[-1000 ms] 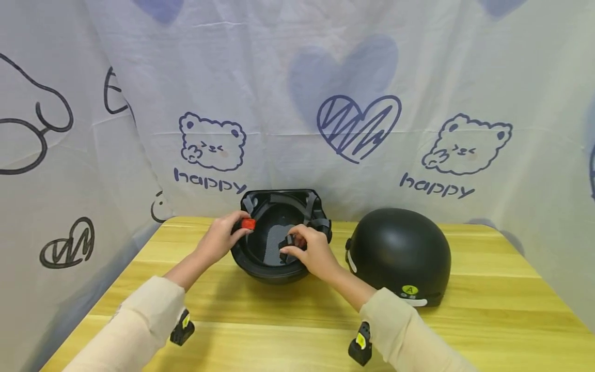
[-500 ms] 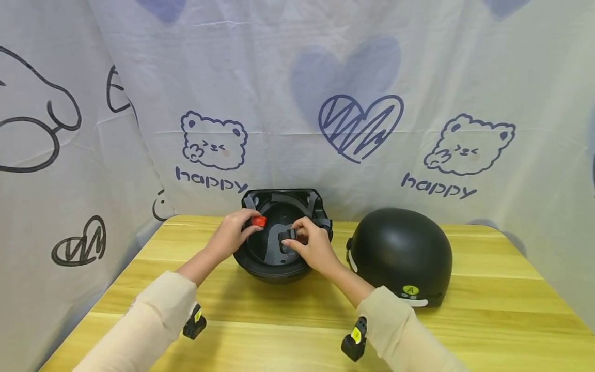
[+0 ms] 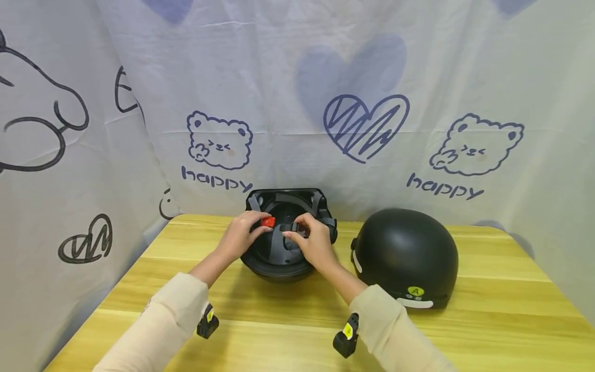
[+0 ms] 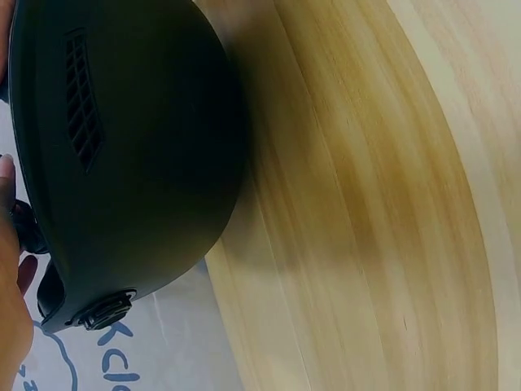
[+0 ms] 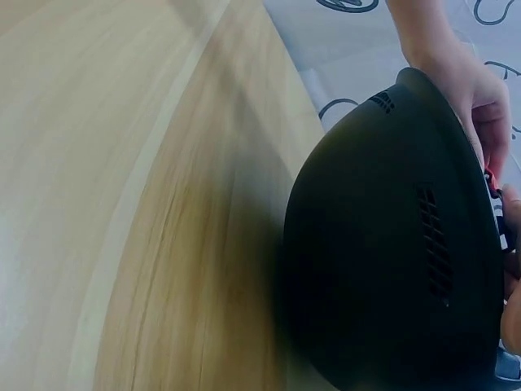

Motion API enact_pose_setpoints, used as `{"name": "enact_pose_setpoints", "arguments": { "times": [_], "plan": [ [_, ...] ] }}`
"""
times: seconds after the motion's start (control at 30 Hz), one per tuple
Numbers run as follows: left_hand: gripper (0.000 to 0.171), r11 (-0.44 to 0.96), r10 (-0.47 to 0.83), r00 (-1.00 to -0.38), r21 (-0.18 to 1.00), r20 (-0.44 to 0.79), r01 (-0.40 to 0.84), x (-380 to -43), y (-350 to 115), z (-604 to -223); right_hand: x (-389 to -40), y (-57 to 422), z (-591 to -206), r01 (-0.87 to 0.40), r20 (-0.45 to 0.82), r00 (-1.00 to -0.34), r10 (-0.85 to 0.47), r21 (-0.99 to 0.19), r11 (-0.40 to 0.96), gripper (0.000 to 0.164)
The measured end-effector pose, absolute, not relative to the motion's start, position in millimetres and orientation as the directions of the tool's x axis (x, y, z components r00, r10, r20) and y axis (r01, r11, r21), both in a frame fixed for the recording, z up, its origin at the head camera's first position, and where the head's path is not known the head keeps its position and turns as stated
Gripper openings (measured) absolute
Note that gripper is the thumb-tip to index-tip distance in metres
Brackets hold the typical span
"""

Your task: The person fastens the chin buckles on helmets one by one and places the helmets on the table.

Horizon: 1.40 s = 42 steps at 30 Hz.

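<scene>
A black helmet [image 3: 279,271] lies upside down on the table, its lined inside and grey straps facing up. Above its opening, my left hand [image 3: 238,233] pinches a red buckle piece [image 3: 268,221] between thumb and fingers. My right hand [image 3: 317,242] pinches a black buckle piece [image 3: 289,227] just to the right of the red one, with a small gap between the two in the head view. From the right wrist, the vented side of the helmet [image 5: 383,236] fills much of the view, and the red piece [image 5: 490,181] shows at its rim.
A second black helmet [image 3: 406,258], dome up with a yellow sticker, stands to the right on the wooden table [image 3: 279,341]. Behind the table hangs a pale printed cloth [image 3: 288,170], close to the upturned helmet's far edge.
My left hand has moved right with the red buckle piece, closer to the black one. The black piece has turned and risen slightly, now lying more level. Both helmets stay in place.
</scene>
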<state>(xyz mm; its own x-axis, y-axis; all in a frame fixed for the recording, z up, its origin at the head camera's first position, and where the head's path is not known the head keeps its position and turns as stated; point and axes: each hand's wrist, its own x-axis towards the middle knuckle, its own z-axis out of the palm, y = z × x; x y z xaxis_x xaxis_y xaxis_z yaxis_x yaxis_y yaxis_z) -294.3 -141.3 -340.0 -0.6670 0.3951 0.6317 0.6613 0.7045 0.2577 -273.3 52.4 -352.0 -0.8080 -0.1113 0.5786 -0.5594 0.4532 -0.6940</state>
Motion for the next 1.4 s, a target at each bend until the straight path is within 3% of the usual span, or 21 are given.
{"name": "enact_pose_setpoints", "arguments": {
  "times": [0.43, 0.7, 1.0, 1.4],
  "plan": [
    [0.029, 0.716, 0.44, -0.645, 0.189, 0.625, 0.672, -291.7, -137.1, -341.9, -273.4, 45.9, -353.8, -0.537, 0.593, -0.8, -0.092, -0.638, 0.553, 0.029],
    [0.028, 0.7, 0.48, -0.611, 0.144, 0.63, 0.699, -289.1, -136.4, -344.1, -271.0, 45.9, -354.7, -0.509, 0.561, -0.824, -0.072, -0.681, 0.527, 0.028],
    [0.026, 0.703, 0.485, -0.619, 0.146, 0.618, 0.696, -284.5, -131.9, -344.5, -269.6, 45.5, -357.8, -0.495, 0.548, -0.834, -0.056, -0.701, 0.513, 0.029],
    [0.024, 0.702, 0.469, -0.626, 0.167, 0.624, 0.692, -284.2, -127.7, -347.7, -269.3, 54.4, -363.9, -0.568, 0.566, -0.804, -0.179, -0.644, 0.512, 0.028]
  ]
}}
